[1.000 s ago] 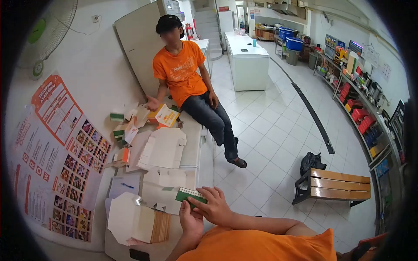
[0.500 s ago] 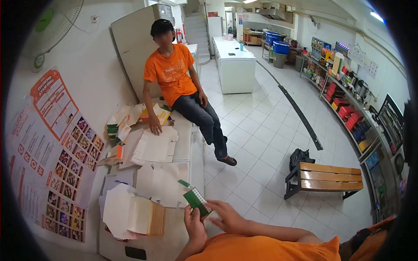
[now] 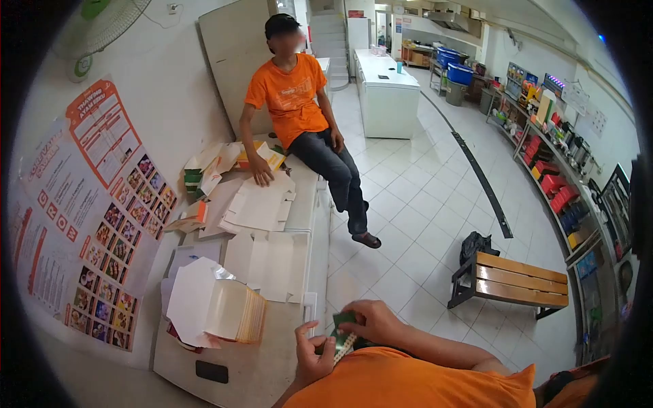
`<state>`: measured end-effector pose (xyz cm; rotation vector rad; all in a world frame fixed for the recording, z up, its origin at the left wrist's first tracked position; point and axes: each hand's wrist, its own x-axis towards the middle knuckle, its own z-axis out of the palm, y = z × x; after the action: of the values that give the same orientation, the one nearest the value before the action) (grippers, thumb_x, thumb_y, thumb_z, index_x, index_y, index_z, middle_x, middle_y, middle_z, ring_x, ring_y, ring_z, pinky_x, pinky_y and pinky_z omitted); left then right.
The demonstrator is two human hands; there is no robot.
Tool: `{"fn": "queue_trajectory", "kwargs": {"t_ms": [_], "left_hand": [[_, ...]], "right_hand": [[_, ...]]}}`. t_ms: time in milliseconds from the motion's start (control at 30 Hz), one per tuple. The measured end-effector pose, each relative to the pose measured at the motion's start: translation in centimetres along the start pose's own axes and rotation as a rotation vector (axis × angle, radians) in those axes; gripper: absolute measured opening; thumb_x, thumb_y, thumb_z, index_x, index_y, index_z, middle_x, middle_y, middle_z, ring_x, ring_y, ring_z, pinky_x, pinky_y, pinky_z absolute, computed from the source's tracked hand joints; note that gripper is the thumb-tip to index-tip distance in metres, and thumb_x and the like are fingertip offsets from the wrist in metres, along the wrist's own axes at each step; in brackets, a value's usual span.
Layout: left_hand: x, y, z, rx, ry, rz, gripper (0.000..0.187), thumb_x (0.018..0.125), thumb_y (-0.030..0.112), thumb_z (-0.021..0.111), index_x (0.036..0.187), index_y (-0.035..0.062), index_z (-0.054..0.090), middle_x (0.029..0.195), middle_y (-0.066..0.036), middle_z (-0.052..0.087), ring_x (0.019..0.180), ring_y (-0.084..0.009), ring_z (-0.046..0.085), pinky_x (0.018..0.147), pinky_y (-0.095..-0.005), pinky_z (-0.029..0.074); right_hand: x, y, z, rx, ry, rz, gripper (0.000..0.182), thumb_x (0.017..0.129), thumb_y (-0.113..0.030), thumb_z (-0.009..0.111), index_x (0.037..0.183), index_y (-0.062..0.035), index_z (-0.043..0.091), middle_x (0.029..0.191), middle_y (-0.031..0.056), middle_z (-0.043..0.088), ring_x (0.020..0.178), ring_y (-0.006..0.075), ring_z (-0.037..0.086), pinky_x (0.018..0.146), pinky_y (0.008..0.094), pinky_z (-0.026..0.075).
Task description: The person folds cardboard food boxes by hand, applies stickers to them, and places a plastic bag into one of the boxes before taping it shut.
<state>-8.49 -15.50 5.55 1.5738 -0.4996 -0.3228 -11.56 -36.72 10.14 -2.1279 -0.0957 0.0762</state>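
A small green cardboard box (image 3: 342, 337) with a white-dotted side is held close to my orange shirt. My left hand (image 3: 316, 352) has its thumb against the lower left of the box, with the index finger raised. From the other side, my right hand (image 3: 374, 322) pinches the green upper end. Part of the box is covered by my fingers. To the left, on a white chest-like surface, stands a stack of folded cardboard (image 3: 235, 309) with an open white flap, and behind it lies an unfolded white carton (image 3: 272, 265).
A person in an orange shirt (image 3: 289, 95) sits on the far end of the white surface (image 3: 272, 370), a hand on flat cartons (image 3: 262, 204). A wooden bench (image 3: 520, 279) and black bag (image 3: 474, 246) stand right; shelving (image 3: 554, 163) lines the right wall.
The box has come lower and nearer my body. My right hand now pinches its upper end, where its fingers were spread beside it before. The view has shifted slightly.
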Motion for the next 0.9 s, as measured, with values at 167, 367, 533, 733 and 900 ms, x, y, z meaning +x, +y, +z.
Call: {"fn": "queue_trajectory", "kwargs": {"t_ms": [167,367,533,733,900], "left_hand": [[0.2,-0.1,-1.0,0.018,0.082,0.112,0.067,0.091,-0.001,0.065,0.146,0.0005,0.026,0.069,-0.003,0.061,0.067,-0.0088,0.058,0.071,-0.0263,0.046],[0.7,0.7,-1.9,-0.096,0.114,-0.113,0.08,0.09,0.007,0.072,0.15,0.0007,0.02,0.081,-0.007,0.064,0.077,-0.0143,0.061,0.08,-0.0298,0.047],[2.8,-4.8,-5.2,0.051,0.517,0.265,0.111,0.08,0.042,0.088,0.156,0.0037,0.017,0.152,-0.017,0.04,0.144,-0.0283,0.038,0.112,-0.0429,0.036],[3.0,-3.0,-5.4,-0.573,0.044,0.006,0.066,0.095,0.024,0.074,0.148,0.0018,0.041,0.135,-0.01,0.06,0.124,-0.0248,0.06,0.104,-0.0421,0.049],[4.7,1.6,-3.8,-0.681,0.145,-0.164,0.04,0.104,0.014,0.057,0.14,0.0,0.049,0.127,-0.011,0.064,0.115,-0.0233,0.066,0.088,-0.038,0.06]], "right_hand": [[0.8,2.4,1.3,0.062,-0.112,-0.213,0.035,0.085,-0.021,0.082,0.116,-0.006,0.074,0.082,0.0126,0.067,0.075,0.0267,0.065,0.07,0.0367,0.053],[0.0,1.3,1.3,-0.184,-0.128,-0.232,0.06,0.081,-0.03,0.086,0.131,-0.0061,0.063,0.107,0.0171,0.065,0.083,0.0318,0.067,0.076,0.0375,0.057],[0.2,2.0,0.1,0.108,0.356,-0.17,0.069,0.077,-0.022,0.092,0.133,-0.0031,0.056,0.105,0.0108,0.067,0.087,0.0179,0.07,0.066,0.0322,0.059],[0.4,3.8,-0.9,1.195,0.361,0.377,0.059,0.089,-0.01,0.08,0.138,0.0002,0.05,0.117,0.0141,0.064,0.083,0.0184,0.069,0.073,0.0281,0.058],[1.2,2.5,3.5,0.333,0.661,-0.175,0.059,0.086,-0.006,0.079,0.137,-0.0029,0.051,0.14,0.0159,0.047,0.12,0.0293,0.06,0.1,0.0408,0.053]]}}
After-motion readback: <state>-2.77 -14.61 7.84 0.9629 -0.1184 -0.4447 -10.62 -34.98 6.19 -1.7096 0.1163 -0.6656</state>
